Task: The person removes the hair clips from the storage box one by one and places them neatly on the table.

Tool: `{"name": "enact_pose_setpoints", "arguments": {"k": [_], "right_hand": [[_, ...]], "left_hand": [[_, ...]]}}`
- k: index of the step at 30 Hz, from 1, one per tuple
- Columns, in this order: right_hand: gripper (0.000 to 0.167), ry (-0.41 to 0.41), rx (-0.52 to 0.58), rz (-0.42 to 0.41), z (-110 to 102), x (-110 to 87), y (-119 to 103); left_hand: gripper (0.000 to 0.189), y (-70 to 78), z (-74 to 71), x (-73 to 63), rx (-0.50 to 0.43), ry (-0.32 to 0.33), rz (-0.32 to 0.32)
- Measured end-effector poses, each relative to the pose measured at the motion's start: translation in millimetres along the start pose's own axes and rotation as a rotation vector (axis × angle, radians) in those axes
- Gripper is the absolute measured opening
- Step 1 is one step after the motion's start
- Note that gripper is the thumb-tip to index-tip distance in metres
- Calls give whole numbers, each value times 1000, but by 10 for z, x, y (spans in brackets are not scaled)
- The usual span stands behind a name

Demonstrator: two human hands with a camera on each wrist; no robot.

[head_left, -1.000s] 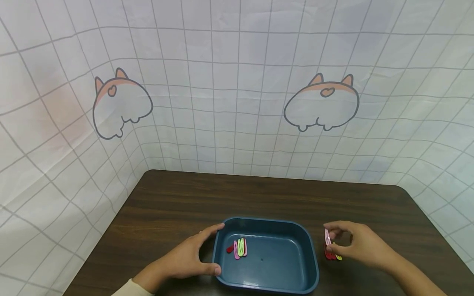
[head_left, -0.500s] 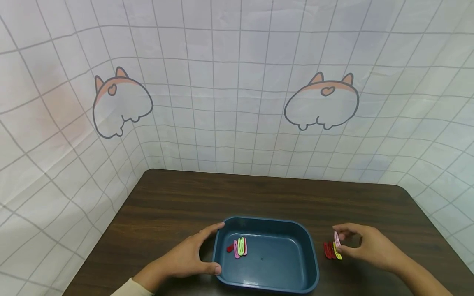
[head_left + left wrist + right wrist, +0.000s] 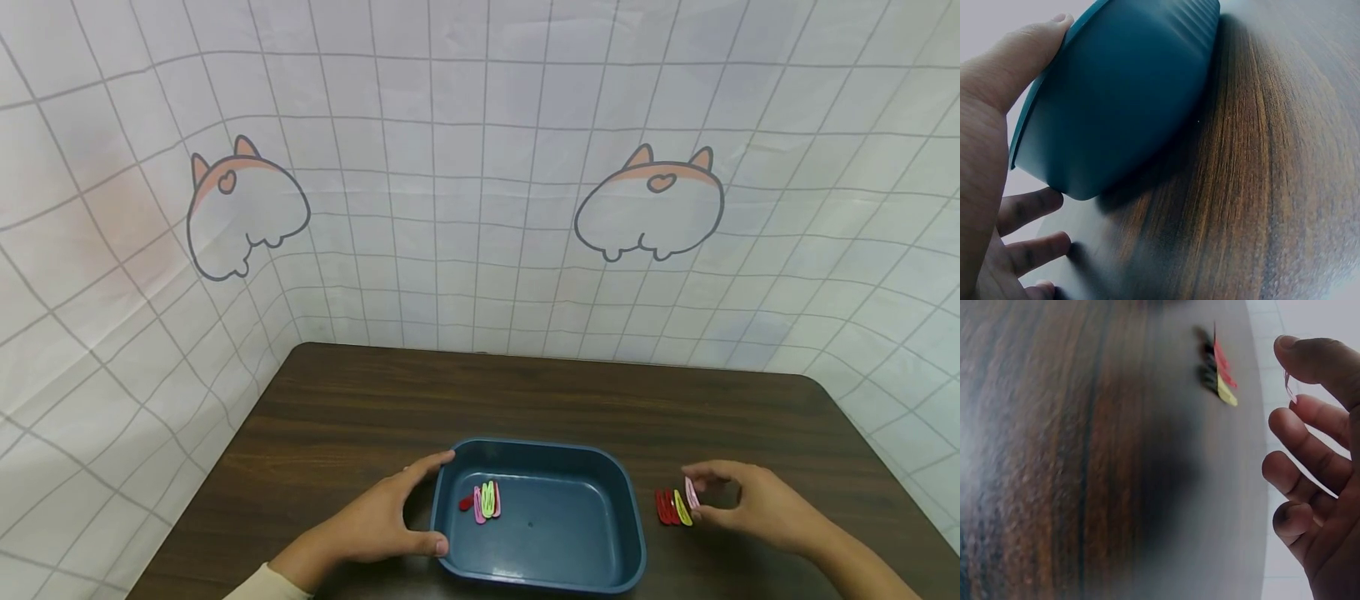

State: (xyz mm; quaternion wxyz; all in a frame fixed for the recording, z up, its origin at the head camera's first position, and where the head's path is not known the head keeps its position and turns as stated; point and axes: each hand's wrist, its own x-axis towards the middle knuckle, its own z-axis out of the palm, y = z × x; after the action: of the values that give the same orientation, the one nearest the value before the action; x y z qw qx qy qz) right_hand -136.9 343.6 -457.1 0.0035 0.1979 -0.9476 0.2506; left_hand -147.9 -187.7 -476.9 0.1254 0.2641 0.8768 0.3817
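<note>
My right hand point(image 3: 757, 506) pinches a pink hair clip point(image 3: 692, 492) between thumb and fingertip, just right of a short row of clips. That row holds red hair clips point(image 3: 664, 507) and a yellow hair clip point(image 3: 682, 508), side by side on the table. In the right wrist view the pink hair clip point(image 3: 1289, 386) hangs between the thumb and a fingertip, with the other fingers loosely bent. My left hand point(image 3: 378, 518) spreads thumb and fingers against the left end of a blue tray point(image 3: 540, 584); its thumb point(image 3: 1044, 40) lies along the rim in the left wrist view.
Inside the tray, near its left wall, lie a pink clip point(image 3: 479, 505), green clips point(image 3: 488, 500) and a red piece point(image 3: 466, 504). The dark wooden table point(image 3: 525, 392) ends at a white checked cloth point(image 3: 450, 250) behind it and at both sides.
My right hand has carried the pink clip rightward from over the red clips, past the yellow one, to the right of the row. The left hand and tray stay in place.
</note>
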Motion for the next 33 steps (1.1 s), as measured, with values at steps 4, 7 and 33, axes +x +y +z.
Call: {"name": "enact_pose_setpoints", "arguments": {"k": [4,7,33], "right_hand": [[51,-46,-15,28,7,-2,59],[52,-78,-12,49,13,3,114],[50,-131,-21,-23,79,98,306]], "left_hand": [[100,9,-1,8,-1,-4,-8],[99,19,0,13,-1,-7,-13],[99,60,17,52,-15,-2,-27]]}}
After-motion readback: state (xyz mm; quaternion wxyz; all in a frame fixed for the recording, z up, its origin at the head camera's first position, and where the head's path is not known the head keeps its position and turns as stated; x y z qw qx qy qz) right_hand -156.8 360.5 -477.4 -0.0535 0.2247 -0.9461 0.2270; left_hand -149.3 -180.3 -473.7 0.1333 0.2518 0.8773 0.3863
